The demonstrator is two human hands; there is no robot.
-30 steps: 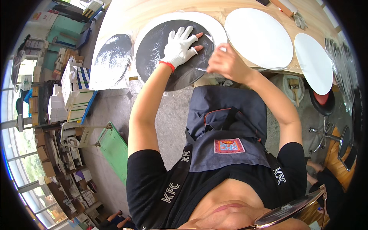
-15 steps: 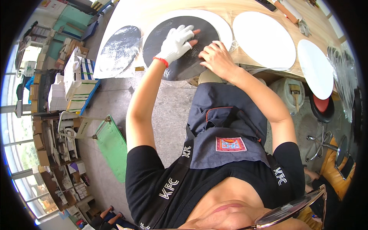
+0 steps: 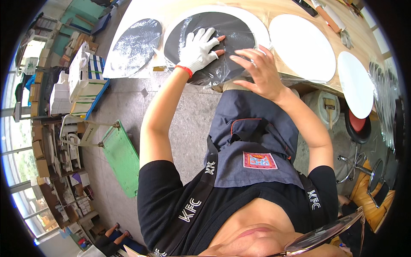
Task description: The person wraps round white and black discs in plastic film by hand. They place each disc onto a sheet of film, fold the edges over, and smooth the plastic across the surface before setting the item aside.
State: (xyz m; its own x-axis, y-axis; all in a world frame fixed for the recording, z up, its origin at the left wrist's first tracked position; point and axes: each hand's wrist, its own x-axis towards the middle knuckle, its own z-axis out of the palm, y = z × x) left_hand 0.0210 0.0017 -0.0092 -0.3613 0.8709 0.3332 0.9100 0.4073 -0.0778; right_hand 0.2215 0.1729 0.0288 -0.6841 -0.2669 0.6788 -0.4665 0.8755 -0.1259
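Note:
A black oval sheet (image 3: 234, 32) lies over a larger white oval board (image 3: 262, 32), whose rim shows along the far and right sides. Wrinkled clear plastic film (image 3: 214, 78) covers part of it and hangs past the near edge. My left hand (image 3: 200, 50), in a white glove with bare thumb and forefinger tips, rests on the black sheet with its fingers spread. Bare and open, my right hand (image 3: 263, 76) is by the right near edge of the sheet, fingers apart and holding nothing I can see.
A film-covered dark oval (image 3: 136, 45) lies to the left on the wooden table (image 3: 246, 5). White ovals (image 3: 302, 47) lie to the right, beside clear plastic strips (image 3: 383, 98). A bucket with a brush (image 3: 329, 109), a stool (image 3: 358, 128) and a green trolley (image 3: 121, 158) stand below.
The black sheet has shifted away from me, more squarely over the white board. My left hand's fingers have spread wider. My right hand has drawn back to the right and opened.

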